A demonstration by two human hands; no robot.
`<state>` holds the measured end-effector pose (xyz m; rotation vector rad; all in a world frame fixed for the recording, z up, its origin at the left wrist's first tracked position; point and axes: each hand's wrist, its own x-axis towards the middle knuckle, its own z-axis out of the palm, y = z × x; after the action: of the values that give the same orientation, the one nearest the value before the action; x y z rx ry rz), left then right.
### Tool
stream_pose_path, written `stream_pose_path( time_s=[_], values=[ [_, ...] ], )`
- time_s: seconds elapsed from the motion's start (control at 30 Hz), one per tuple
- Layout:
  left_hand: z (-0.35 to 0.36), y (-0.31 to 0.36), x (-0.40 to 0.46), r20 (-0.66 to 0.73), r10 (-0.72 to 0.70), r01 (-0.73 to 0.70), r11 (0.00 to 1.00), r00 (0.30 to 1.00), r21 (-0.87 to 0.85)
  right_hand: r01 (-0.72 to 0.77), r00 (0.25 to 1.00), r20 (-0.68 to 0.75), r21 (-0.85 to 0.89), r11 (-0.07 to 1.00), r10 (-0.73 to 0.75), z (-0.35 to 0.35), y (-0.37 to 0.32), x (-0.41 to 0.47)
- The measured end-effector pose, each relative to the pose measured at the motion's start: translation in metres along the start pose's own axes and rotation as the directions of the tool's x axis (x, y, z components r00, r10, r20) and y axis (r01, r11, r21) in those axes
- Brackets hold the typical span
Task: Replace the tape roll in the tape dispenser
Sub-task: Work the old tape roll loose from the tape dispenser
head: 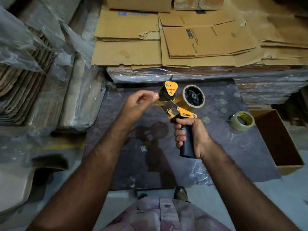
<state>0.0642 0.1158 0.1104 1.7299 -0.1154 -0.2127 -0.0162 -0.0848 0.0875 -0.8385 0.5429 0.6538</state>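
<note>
right hand (191, 135) clenched on tape dispenser (179, 104) handle, left hand (139, 104) pinching tape end (cardboard box (281, 144) alongside)

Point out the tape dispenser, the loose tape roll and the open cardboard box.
tape dispenser (173, 99): head view, on its orange frame.
loose tape roll (242, 121): head view, on its clear outer band.
open cardboard box (283, 169): head view, on its near wall.

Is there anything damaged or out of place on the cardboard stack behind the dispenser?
Yes. The flattened cardboard sheets have torn, ragged edges along the front and lie unevenly overlapped. The tape dispenser itself shows no visible damage.
</note>
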Motion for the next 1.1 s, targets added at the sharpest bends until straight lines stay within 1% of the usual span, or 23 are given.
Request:
stream_pose_path(
  time_s=[0.03, 0.1, 0.13, 0.2, 0.33, 0.47, 0.6, 0.7, 0.83, 0.9, 1.0, 1.1],
  values=[
    [-0.003, -0.002, 0.0, 0.009, 0.062, -0.062, 0.998, 0.998, 0.021, 0.005, 1.0, -0.006, 0.005, 1.0, -0.005, 0.002, 0.0, 0.0],
    [-0.009, -0.006, -0.001, 0.068, 0.162, -0.17, 0.976, 0.985, 0.14, 0.011, 1.0, -0.012, 0.001, 1.0, -0.011, 0.006, -0.001, -0.002],
    [-0.011, -0.007, 0.0, 0.094, 0.207, -0.222, 0.953, 0.974, 0.207, 0.013, 1.0, -0.013, -0.003, 1.0, -0.013, 0.009, 0.0, -0.003],
    [-0.013, -0.01, 0.001, 0.097, 0.279, -0.295, 0.907, 0.956, 0.299, 0.013, 1.0, -0.017, -0.007, 1.0, -0.013, 0.013, 0.001, -0.005],
    [-0.015, -0.01, 0.001, 0.102, 0.378, -0.388, 0.847, 0.92, 0.364, 0.018, 1.0, -0.023, 0.005, 1.0, -0.017, 0.017, 0.006, -0.009],
    [-0.02, -0.008, 0.001, 0.169, 0.398, -0.432, 0.826, 0.902, 0.362, 0.012, 1.0, -0.013, -0.005, 1.0, -0.012, 0.018, 0.012, -0.014],
    [-0.022, -0.006, 0.003, 0.193, 0.38, -0.424, 0.84, 0.905, 0.338, 0.011, 1.0, -0.007, -0.004, 1.0, -0.011, 0.014, 0.019, -0.02],
    [-0.023, -0.002, 0.005, 0.237, 0.361, -0.425, 0.84, 0.902, 0.337, -0.012, 1.0, 0.0, 0.005, 1.0, 0.012, 0.007, 0.026, -0.026],
    [-0.023, 0.002, 0.007, 0.263, 0.362, -0.43, 0.858, 0.894, 0.281, -0.035, 0.999, 0.016, 0.006, 0.999, 0.035, -0.002, 0.032, -0.033],
    [-0.02, 0.003, 0.007, 0.26, 0.323, -0.392, 0.874, 0.91, 0.287, -0.043, 0.999, 0.019, -0.01, 0.999, 0.043, -0.005, 0.033, -0.036],
    [-0.013, 0.005, 0.004, 0.22, 0.247, -0.295, 0.931, 0.944, 0.217, -0.052, 0.998, 0.028, -0.02, 0.998, 0.053, -0.009, 0.034, -0.039],
    [-0.006, 0.006, 0.004, 0.196, 0.198, -0.235, 0.954, 0.96, 0.185, -0.059, 0.998, 0.032, -0.026, 0.998, 0.06, -0.013, 0.03, -0.043]
  ],
)
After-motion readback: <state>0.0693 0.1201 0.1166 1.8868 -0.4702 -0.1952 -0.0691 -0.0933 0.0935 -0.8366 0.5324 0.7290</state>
